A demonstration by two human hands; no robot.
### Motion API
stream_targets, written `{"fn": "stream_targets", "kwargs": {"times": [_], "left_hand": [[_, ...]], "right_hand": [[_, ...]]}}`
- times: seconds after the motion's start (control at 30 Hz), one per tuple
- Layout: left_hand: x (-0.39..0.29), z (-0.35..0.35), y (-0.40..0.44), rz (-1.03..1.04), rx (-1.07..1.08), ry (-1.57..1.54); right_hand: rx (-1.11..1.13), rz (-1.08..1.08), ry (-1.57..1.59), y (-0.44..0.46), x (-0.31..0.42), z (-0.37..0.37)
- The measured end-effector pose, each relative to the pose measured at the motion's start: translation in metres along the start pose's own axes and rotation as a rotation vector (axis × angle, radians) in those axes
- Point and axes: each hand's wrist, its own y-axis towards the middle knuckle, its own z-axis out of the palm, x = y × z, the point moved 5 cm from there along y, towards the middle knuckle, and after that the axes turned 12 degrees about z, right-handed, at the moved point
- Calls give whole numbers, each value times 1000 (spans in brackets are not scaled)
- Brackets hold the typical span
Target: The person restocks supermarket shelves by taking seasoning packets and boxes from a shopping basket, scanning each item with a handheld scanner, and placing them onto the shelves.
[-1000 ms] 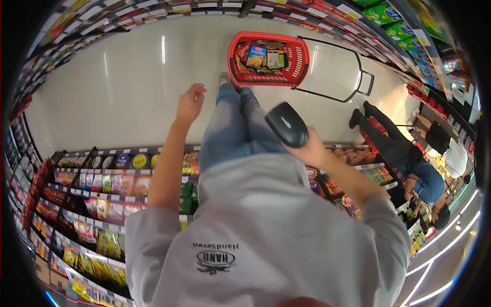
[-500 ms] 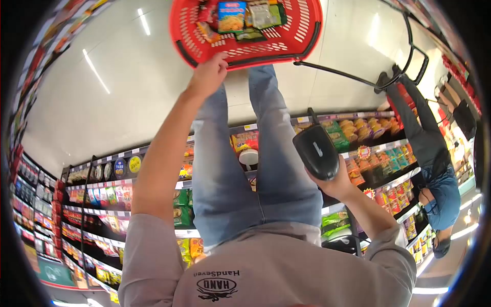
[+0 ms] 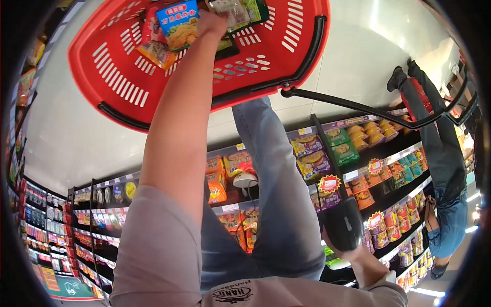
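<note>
A red shopping basket [image 3: 120, 77] is at the top, in front of my legs. My left hand [image 3: 210, 24] reaches into it, between a blue packet with a food picture [image 3: 178, 26] and a clear-and-green packet [image 3: 230, 13]. The fingertips are partly hidden, so I cannot make out a grip. An orange packet [image 3: 157, 53] lies lower in the basket, beside a reddish one [image 3: 153, 25]. At the lower right, my right hand [image 3: 353, 253] is wrapped round a black handheld device that looks like a barcode scanner [image 3: 343, 225].
The basket's black handle [image 3: 358, 105] swings out to the right. Shelves of packaged food [image 3: 378, 179] run behind my legs, with starburst price signs [image 3: 329, 184]. At the right stands a person in a blue top [image 3: 447, 220]. Pale tiled floor [image 3: 56, 117] shows at the left.
My left hand has gone from the basket's rim to the packets inside. The basket looks larger and farther left. My right hand and the scanner have shifted down and right.
</note>
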Motion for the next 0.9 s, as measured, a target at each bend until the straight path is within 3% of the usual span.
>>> {"fn": "stream_targets", "kwargs": {"times": [0.03,0.1,0.13,0.2,0.23,0.3,0.33,0.37,0.4,0.43,0.47,0.53,0.6,0.63,0.73,0.9], "left_hand": [[5,-4,3,-10,-92,-25],[-11,-23,-7,-98,-262,-145],[-7,-25,-9,-97,-258,-141],[3,-27,-14,5,-43,-107],[6,-32,-22,-3,-88,-54],[3,-50,-53,56,-200,-161],[-7,-66,-71,149,-220,-1],[-34,-97,-102,25,-36,-219],[-61,-129,-133,74,-37,-361],[-69,-139,-153,144,-24,-713],[-88,-170,-173,164,-39,-704],[-122,-215,-229,-244,-7,-1543],[-174,-280,-285,89,621,-2132],[-190,-306,-311,51,658,-2074],[-242,-385,-385,-42,760,-2072],[-275,-468,-471,146,862,-2211]], "right_hand": [[4,8,4,1,9,3],[-333,757,890,-2,-5,13],[-330,759,894,-3,-9,11],[-241,-86,-289,-3,31,7],[-276,13,-39,-7,27,10],[-240,-65,-108,-20,34,13],[-204,-116,-184,-31,39,17],[-242,-88,-106,-45,43,21],[-247,-108,-104,-61,46,23],[-250,-135,-97,-77,48,25],[-253,-166,-89,-94,51,28],[-245,-194,-30,-132,64,31],[-388,-332,-58,-178,95,30],[-453,-312,234,-198,94,34],[-422,-347,91,-254,109,39],[-499,-543,177,-339,148,67]]}}
